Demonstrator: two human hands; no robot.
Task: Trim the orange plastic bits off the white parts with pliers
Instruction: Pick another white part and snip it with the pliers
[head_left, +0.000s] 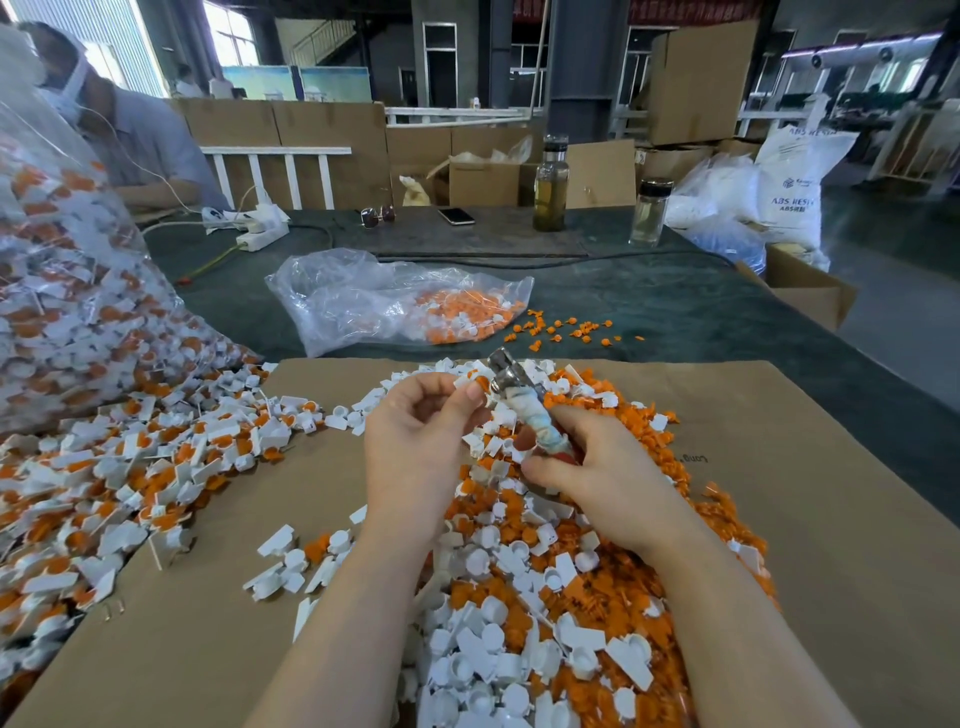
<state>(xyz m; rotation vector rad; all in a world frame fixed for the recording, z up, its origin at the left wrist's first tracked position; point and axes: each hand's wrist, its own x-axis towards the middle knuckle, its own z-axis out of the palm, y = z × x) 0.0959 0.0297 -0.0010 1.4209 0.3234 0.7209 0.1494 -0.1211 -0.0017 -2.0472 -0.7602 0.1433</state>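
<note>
My left hand pinches a small white part with an orange bit between thumb and fingertips. My right hand grips the cloth-wrapped handles of the pliers, whose metal jaws meet the part held just above the pile. Under both hands lies a heap of cut white parts and orange bits on a cardboard sheet.
Untrimmed white-and-orange parts spill from a big clear bag at the left. A smaller bag of parts and loose orange bits lie beyond the cardboard. Two bottles, a phone, sunglasses and a seated person are farther back.
</note>
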